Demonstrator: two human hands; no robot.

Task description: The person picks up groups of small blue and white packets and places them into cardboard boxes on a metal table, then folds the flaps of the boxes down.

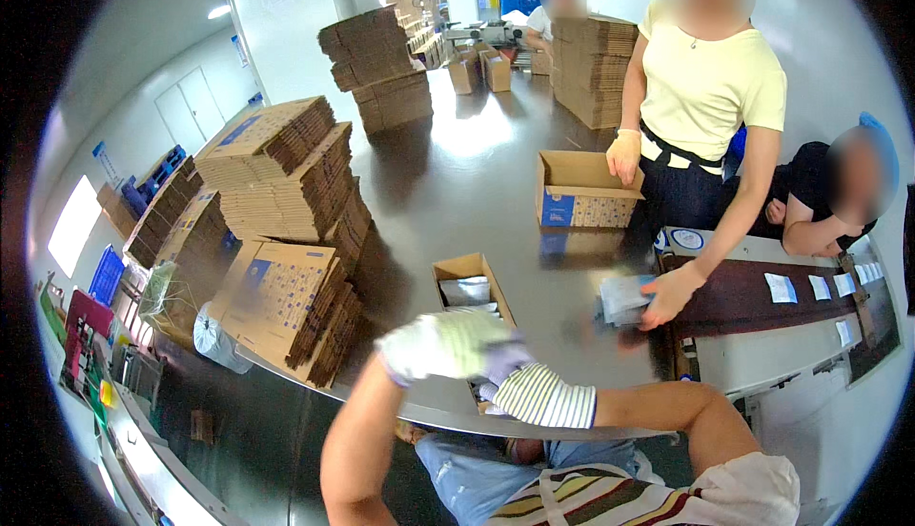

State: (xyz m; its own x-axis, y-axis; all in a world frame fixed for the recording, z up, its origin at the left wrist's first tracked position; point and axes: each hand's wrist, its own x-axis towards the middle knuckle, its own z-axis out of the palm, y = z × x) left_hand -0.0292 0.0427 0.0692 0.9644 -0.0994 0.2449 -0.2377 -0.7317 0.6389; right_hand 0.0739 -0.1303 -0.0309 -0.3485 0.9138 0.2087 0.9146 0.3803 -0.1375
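An open narrow cardboard box [441, 279] stands near the table's front edge with silver packets [466, 291] inside. Both my hands, in striped knitted gloves, are over its near part and hide much of it. My left hand [446, 346] reaches across from the left, smeared by motion, so its grip does not show. From the right comes my right hand [545, 396], close against the left at the fingertips. Its fingers point down into the box's near end and are mostly hidden. Whether either hand holds a packet cannot be seen.
Stacks of flat folded cartons [286, 188] line the table's left side. Across from me a co-worker in yellow holds a blurred bunch of packets [624, 299] beside an open carton [591, 210]. At right, a dark conveyor belt [734, 299] carries several packets; another person leans there.
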